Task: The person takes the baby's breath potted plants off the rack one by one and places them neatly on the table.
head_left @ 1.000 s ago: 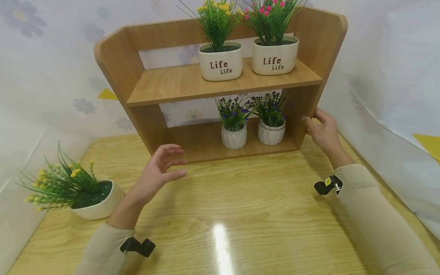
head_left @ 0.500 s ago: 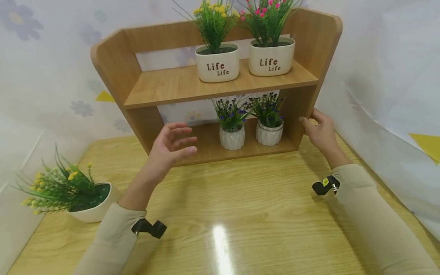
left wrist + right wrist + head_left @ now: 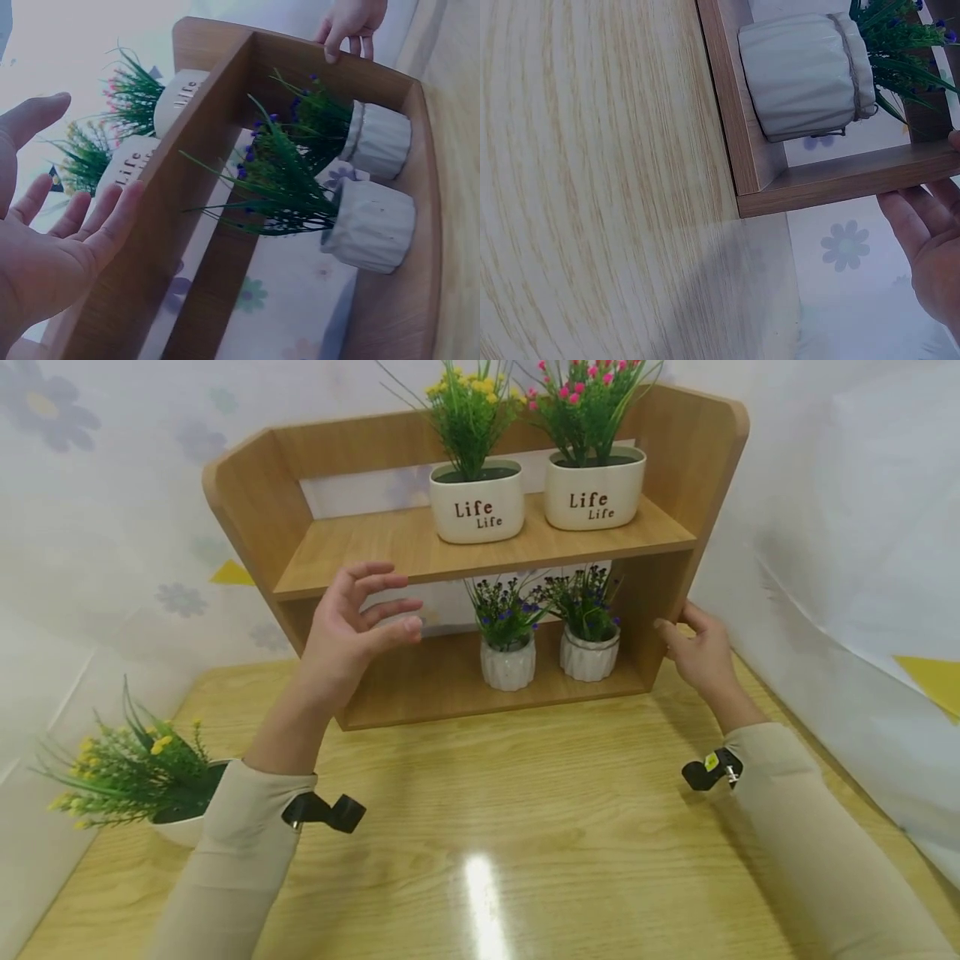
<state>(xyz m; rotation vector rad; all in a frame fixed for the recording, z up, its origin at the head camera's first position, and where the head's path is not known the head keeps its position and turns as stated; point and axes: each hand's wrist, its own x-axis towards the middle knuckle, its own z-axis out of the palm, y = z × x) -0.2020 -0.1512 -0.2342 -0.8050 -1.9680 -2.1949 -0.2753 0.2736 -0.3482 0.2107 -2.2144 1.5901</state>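
A two-tier wooden shelf [image 3: 360, 539] stands on the table. My right hand [image 3: 701, 652] grips its right side panel low down, thumb on the inner face and fingers round the outside. In front of the shelf's left half, my left hand [image 3: 348, 627] is raised with fingers spread and bent loosely, holding nothing. Two white oval pots marked "Life", one with yellow flowers [image 3: 477, 506] and one with pink flowers [image 3: 595, 493], sit on the upper tier. Below them are two small ribbed white pots, a left one [image 3: 508, 666] and a right one [image 3: 590, 657], with purple-flowered plants.
At the left of the table [image 3: 525, 810], a white pot with yellow flowers [image 3: 138, 768] stands partly hidden behind my left sleeve. Light wall sheets printed with flowers rise behind the shelf and at both sides.
My left hand has risen from near the table, first towards the lower tier, then up to the upper tier's front edge. My right hand keeps its grip on the side panel.
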